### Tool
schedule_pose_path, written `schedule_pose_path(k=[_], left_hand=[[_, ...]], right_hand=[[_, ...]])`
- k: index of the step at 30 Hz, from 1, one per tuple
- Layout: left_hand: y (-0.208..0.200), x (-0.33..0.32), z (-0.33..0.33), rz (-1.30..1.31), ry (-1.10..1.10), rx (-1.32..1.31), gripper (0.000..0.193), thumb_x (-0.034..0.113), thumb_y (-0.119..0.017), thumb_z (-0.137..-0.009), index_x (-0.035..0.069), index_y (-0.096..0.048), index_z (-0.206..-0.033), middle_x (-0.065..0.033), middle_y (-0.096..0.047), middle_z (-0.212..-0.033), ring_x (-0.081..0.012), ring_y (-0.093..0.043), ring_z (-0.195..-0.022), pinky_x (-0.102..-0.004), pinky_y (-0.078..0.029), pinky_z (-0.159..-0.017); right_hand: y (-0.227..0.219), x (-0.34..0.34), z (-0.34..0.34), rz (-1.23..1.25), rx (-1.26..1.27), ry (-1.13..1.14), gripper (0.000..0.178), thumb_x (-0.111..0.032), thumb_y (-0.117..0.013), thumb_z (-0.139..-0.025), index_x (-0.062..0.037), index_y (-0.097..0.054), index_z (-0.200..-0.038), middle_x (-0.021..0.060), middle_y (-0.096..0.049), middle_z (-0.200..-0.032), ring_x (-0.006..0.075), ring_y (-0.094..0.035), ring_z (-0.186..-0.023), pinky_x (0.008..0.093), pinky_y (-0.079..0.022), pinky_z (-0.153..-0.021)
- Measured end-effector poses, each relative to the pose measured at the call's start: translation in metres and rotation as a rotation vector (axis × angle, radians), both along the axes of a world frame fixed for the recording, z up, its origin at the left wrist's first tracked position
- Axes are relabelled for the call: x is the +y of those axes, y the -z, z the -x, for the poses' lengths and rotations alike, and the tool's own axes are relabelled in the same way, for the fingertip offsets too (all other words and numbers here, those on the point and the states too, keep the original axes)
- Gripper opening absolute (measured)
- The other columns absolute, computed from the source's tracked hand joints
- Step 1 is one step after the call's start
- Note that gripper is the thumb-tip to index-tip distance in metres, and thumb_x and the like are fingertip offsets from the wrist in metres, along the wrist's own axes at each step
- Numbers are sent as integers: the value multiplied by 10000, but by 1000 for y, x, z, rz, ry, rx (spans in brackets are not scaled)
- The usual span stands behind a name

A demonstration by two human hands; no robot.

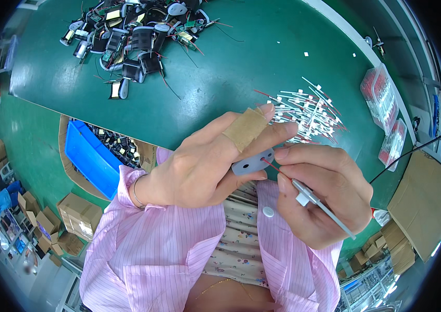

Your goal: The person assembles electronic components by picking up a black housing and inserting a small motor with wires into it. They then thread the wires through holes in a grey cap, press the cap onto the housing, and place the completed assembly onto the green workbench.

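with left hand (197, 166), clamps grip on grey piece (249, 166), perhaps to steady its holes; at one hole, shows red wire (274, 166); with right hand (327, 182), clamps grip on grey stick (329, 212), held slanting, probably for finer control of the wire.

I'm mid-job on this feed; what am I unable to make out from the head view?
In the head view:
- Grey holed piece: its far side, turned away from the camera in the left hand.
- Red wire: how deep its end sits at the hole, too small to tell.
- Pile of black parts: its far end, cut off by the top edge.
- Cardboard box: some contents, covered by the blue tray.
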State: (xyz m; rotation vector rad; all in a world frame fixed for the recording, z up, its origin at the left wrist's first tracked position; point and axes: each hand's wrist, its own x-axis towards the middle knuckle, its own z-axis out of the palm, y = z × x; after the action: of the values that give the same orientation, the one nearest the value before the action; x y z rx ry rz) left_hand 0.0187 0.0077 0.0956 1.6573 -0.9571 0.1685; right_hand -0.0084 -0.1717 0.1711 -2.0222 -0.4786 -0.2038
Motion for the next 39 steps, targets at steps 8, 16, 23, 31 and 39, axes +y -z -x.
schedule_pose_path(k=[8,16,23,31,39], left_hand=[[-1,-1,1,-14,-12,-13,792,93,-657,-834,-88,-135,-1401,-321,-582,-1149,-360,-650,-869,-404,-534,-761],[-4,2,-3,-14,69,13,790,101,-659,-838,-89,-138,-1401,-326,-582,-1145,-365,-652,-874,-410,-522,-770],[-17,8,-7,-5,72,167,554,171,-697,-827,-106,-462,-1245,-293,-566,-1184,-303,-605,-905,-352,-491,-775],[-9,9,-1,145,57,477,215,15,-603,-849,-83,-593,-1040,-188,-541,-1144,-244,-540,-1015,-328,-448,-866],[38,11,-13,-162,-526,342,245,-7,-627,-785,-10,-588,-1027,-144,-591,-998,-259,-589,-844,-321,-470,-696]], right_hand=[[-2,1,-1,51,-55,6,203,108,-691,-639,71,-643,-832,188,-670,-877,216,-665,-728,271,-541,-641],[4,1,-3,47,-80,-28,215,111,-693,-630,76,-642,-836,183,-662,-883,224,-662,-721,265,-531,-614],[3,2,-5,111,-22,31,230,92,-691,-657,90,-644,-882,170,-631,-803,177,-625,-666,249,-494,-551],[13,5,5,-138,346,136,214,58,-709,-722,47,-690,-936,145,-640,-763,170,-622,-590,248,-474,-528],[80,-22,-12,-527,501,295,119,-10,-585,-892,51,-675,-940,115,-672,-787,165,-650,-647,261,-517,-592]])
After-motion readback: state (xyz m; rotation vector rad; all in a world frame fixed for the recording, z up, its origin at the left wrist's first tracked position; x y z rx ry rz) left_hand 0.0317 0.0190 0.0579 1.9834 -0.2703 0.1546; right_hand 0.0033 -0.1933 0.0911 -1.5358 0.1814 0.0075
